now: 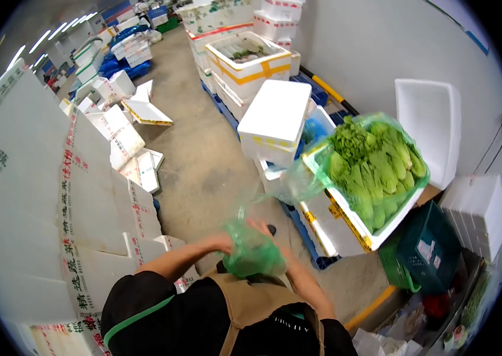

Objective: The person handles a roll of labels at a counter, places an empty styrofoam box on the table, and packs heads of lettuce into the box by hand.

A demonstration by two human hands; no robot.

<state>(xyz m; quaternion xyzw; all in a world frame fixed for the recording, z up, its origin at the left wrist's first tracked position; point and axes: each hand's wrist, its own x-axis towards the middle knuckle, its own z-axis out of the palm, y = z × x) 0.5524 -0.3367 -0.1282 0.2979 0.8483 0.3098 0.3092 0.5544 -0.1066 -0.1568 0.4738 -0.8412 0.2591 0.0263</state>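
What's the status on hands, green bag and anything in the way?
Left hand and right hand at the green plastic bag, grips blurred. Bag bunched up in front of the apron. Foam box of leafy greens open; nothing plainly blocking.

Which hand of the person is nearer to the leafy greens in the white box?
The right hand. It is at the green plastic, on the side towards the leafy greens; the left hand is at the plastic's other side, farther away.

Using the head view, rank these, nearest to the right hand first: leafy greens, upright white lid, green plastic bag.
1. Green plastic bag: right at the right hand, in front of the body.
2. Leafy greens: ahead, to the right.
3. Upright white lid: farther right, beyond the greens.
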